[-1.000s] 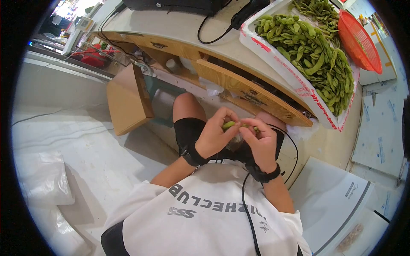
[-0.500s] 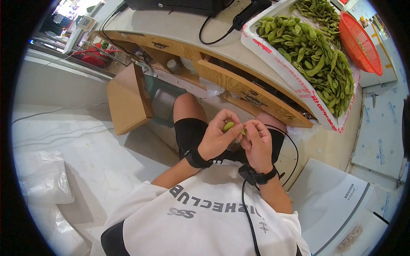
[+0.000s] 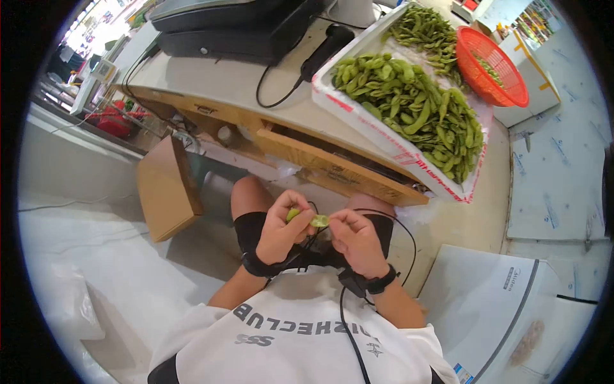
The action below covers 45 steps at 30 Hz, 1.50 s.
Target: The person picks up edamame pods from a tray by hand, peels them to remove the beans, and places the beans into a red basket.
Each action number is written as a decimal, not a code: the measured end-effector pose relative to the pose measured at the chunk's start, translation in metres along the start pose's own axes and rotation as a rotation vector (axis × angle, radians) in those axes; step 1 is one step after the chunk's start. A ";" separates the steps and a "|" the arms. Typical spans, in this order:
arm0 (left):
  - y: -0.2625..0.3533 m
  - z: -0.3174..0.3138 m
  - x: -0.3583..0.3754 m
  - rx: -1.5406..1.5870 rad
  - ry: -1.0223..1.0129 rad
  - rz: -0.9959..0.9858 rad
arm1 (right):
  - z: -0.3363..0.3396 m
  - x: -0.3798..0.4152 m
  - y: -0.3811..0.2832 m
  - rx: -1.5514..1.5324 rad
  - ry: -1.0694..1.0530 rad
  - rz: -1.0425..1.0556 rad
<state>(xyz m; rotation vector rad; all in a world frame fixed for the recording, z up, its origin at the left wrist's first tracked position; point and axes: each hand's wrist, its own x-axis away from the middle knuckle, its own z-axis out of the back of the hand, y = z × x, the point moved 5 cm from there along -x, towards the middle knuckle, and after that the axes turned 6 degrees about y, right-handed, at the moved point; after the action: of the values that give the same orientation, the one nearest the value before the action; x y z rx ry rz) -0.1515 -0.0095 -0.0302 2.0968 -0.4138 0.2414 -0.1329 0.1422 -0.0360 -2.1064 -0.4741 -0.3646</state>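
Above my lap, my left hand (image 3: 279, 232) is closed, pinching a green edamame pod (image 3: 319, 221) between thumb and fingers. The stretch of pod past my thumb looks split, its pale inside showing. More green peeks out behind the thumb, near the index finger. From the other side, my right hand (image 3: 359, 242) pinches the pod's free end with thumb and index finger. A white foam box (image 3: 377, 131) on the counter is heaped with edamame pods (image 3: 416, 105). At the box's far corner, a red plastic basket (image 3: 470, 67) leans, with small green beans inside.
Right in front of my knees, a wooden drawer (image 3: 345, 171) juts out under the counter (image 3: 217, 80). A black scanner (image 3: 329, 50) and its cable lie beside the foam box. A cardboard box (image 3: 167, 192) stands to my left, a white Midea appliance (image 3: 476, 307) to my right.
My hands have drawn slightly apart, and the pod now shows its pale, opened inside between them. The view has tilted up, bringing more of the counter into sight.
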 end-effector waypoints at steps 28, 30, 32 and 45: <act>-0.004 0.013 0.005 -0.043 -0.059 -0.011 | -0.025 -0.009 -0.172 1.207 0.603 0.974; -0.003 0.010 0.006 -0.041 -0.100 0.028 | -0.032 0.002 -0.139 1.026 0.367 0.833; -0.007 0.003 0.006 -0.030 -0.143 0.063 | -0.035 0.004 -0.089 0.965 0.064 0.610; -0.016 -0.007 0.003 -0.048 -0.205 0.193 | -0.017 0.006 -0.024 0.420 -0.066 0.235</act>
<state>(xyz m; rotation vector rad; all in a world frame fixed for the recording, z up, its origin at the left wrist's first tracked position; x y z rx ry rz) -0.1425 0.0032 -0.0377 2.0426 -0.7398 0.1278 -0.1403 0.1410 -0.0065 -1.7426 -0.3041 -0.0517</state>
